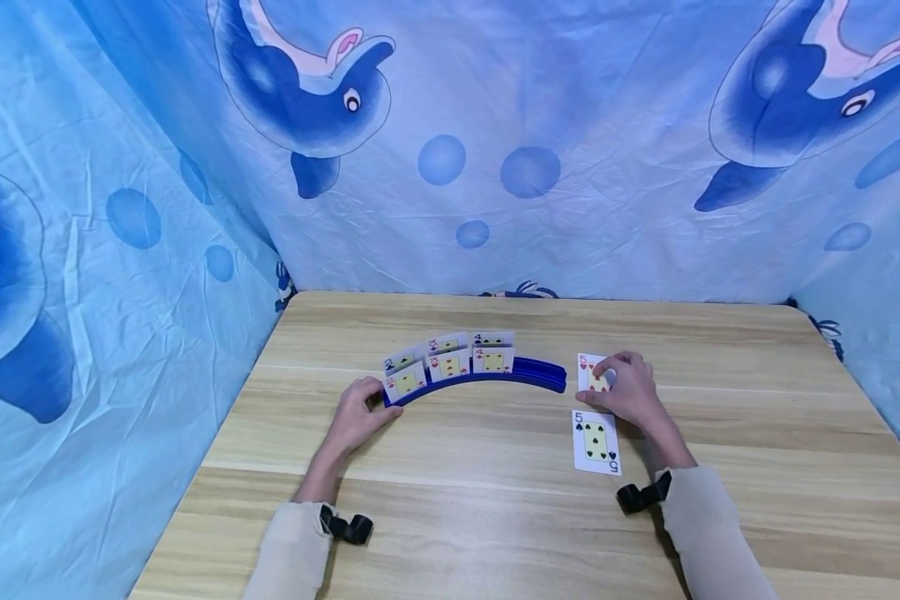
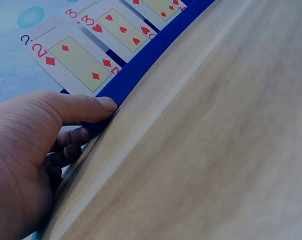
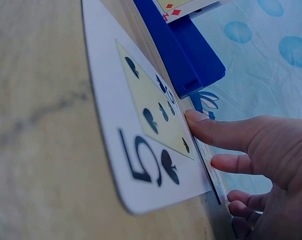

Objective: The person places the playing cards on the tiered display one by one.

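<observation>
My left hand (image 1: 356, 414) grips the left end of a curved blue card holder (image 1: 528, 372), with the thumb along its front edge. Two rows of playing cards stand in the holder. In front are the two of diamonds (image 2: 73, 62), a red three (image 1: 450, 365) and a red four (image 1: 493, 360); black-marked cards show partly behind. To the right of the holder, my right hand (image 1: 630, 387) pinches a red five (image 1: 591, 363), thumb at its near edge and fingers over part of its face. Just nearer lies the five of spades (image 3: 135, 115), face up on the table.
The wooden table (image 1: 465, 500) carries everything. A blue curtain (image 1: 510, 242) with printed dolphins hangs behind its far edge and along both sides. The right part of the holder's slots shows no cards.
</observation>
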Motion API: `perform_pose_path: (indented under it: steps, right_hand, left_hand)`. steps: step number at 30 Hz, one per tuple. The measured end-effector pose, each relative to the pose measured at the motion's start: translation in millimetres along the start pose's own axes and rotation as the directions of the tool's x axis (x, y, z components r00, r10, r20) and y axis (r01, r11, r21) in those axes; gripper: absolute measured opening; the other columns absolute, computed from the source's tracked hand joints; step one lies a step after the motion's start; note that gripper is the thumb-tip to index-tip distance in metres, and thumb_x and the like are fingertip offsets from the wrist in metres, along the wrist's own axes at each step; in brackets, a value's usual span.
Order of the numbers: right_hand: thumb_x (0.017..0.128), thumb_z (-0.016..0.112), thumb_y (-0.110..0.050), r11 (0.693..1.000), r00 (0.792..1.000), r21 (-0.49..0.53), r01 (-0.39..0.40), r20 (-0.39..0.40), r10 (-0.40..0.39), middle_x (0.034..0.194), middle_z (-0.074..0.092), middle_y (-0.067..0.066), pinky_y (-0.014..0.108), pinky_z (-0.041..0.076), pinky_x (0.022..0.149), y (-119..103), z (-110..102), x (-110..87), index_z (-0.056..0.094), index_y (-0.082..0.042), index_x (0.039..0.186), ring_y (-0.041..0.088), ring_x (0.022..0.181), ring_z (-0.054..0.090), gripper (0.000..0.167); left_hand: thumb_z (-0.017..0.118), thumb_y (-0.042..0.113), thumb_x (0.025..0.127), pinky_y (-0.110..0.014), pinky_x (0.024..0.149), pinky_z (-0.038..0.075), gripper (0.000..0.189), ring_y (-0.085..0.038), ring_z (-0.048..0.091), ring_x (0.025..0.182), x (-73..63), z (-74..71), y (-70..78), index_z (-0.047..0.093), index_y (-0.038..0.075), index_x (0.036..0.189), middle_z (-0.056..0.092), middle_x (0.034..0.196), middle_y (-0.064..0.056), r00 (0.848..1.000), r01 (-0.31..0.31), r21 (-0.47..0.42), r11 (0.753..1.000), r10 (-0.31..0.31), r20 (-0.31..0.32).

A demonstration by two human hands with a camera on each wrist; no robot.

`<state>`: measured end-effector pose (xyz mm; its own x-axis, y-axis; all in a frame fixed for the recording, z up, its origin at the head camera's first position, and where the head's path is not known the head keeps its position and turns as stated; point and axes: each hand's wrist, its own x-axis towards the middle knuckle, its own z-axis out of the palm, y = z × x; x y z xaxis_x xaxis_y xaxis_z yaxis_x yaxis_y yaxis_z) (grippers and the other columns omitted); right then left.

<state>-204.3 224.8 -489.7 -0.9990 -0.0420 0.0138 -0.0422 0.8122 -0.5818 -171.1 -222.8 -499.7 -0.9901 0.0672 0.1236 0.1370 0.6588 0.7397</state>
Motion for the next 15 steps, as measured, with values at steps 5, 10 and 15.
perform_pose_path:
  steps: [5,10,15]
  right_hand:
    - [0.076,0.086,-0.031,1.000,1.000,0.008,0.014,-0.021,-0.014,0.146,0.031,0.037,0.064,0.031,0.099,-1,0,-0.1,0.060,-0.001,0.122,0.052,0.127,0.029,0.061]
    - [0.073,0.089,-0.026,1.000,0.996,-0.015,0.024,-0.088,-0.026,0.144,0.032,0.036,0.061,0.031,0.094,-5,-2,-2.1,0.046,-0.003,0.141,0.050,0.124,0.031,0.084]
    - [0.071,0.091,-0.022,0.997,0.990,-0.065,0.039,-0.133,-0.048,0.139,0.036,0.034,0.060,0.033,0.092,-10,-6,-6.4,0.042,-0.003,0.146,0.047,0.119,0.035,0.092]
  left_hand:
    - [0.082,0.013,0.080,-0.034,0.087,0.045,0.032,-0.025,0.058,0.102,-0.8,-0.6,0.6,0.072,-0.001,0.107,0.069,0.108,-0.015,1.000,0.006,0.008,1.000,-0.006,0.000]
    - [0.081,0.014,0.080,-0.032,0.087,0.045,0.033,-0.025,0.058,0.102,-1.5,-1.2,1.3,0.072,0.000,0.108,0.069,0.109,-0.014,1.000,0.011,0.010,1.000,-0.011,0.003]
    - [0.082,0.013,0.079,-0.033,0.087,0.045,0.032,-0.025,0.058,0.101,-1.0,-0.9,0.9,0.072,0.000,0.107,0.069,0.108,-0.014,1.000,0.005,0.011,1.000,-0.005,0.002]
